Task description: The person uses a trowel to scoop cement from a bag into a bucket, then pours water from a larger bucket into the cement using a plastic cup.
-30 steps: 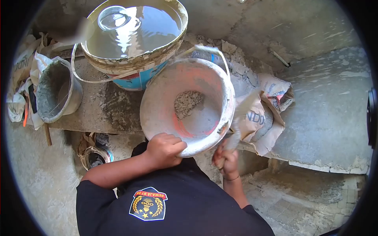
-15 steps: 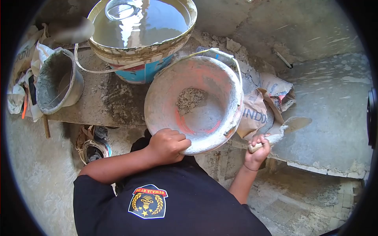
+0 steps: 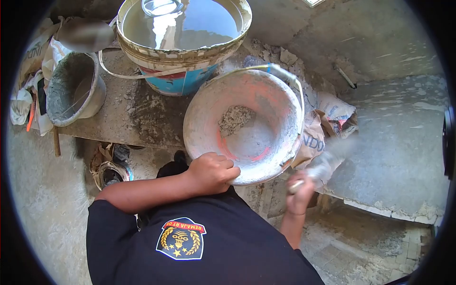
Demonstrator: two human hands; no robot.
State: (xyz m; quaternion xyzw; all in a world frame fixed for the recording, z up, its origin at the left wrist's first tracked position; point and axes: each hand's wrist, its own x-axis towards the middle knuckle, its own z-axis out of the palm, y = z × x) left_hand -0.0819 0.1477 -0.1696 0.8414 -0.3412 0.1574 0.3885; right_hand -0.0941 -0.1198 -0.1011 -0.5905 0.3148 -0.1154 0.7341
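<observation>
My left hand [image 3: 214, 173] is closed over the near rim of a whitish bucket [image 3: 197, 128], which leans so that its inside faces me. A small heap of grey crumbly material [image 3: 234, 119] lies at the bottom of this bucket. To the right of the rim, my right hand [image 3: 300, 191] is wrapped round the handle of a trowel [image 3: 319, 168]. The trowel is blurred by motion, and its blade points up and right, in front of a torn paper bag [image 3: 309, 142].
A large bucket of cloudy water [image 3: 183, 83] stands behind. On the left is a grey bucket [image 3: 95, 102] beside crumpled sacks [image 3: 35, 61]. A concrete slab [image 3: 394, 156] extends on the right. Below the ledge sits a small container [image 3: 100, 179].
The trowel and my right hand have moved left and slightly down, closer to the whitish bucket. My left hand keeps its hold on the rim. The whole view has shifted a little.
</observation>
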